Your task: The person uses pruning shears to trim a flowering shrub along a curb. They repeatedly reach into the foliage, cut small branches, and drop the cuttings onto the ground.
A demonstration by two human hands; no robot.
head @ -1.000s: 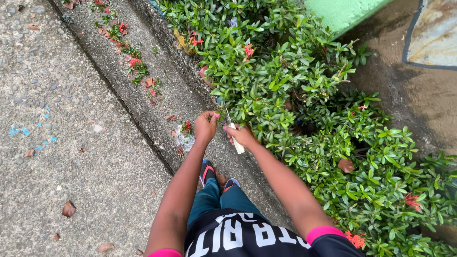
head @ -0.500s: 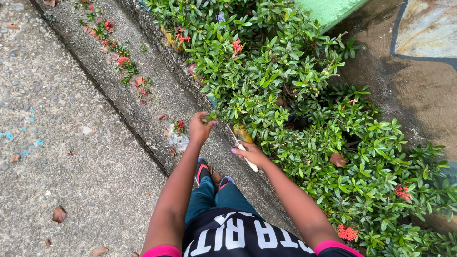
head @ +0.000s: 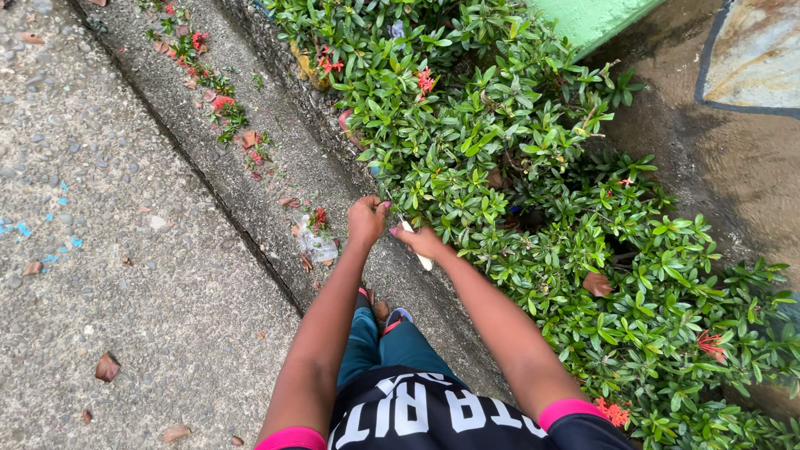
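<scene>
I see left hand [head: 367, 220] fisted on a stem, right hand [head: 421, 242] gripping white-handled cutter [head: 419, 252] at the low green-leaved hedge [head: 533, 192], positioned for trimming.

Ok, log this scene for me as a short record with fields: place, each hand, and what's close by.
place: concrete kerb beside a green hedge with red flowers
left hand: closed, at the hedge edge; contents hidden
right hand: holding a tool with a white handle; working end hidden
nearby: clear plastic scrap on the kerb, dry leaves on the pavement
</scene>
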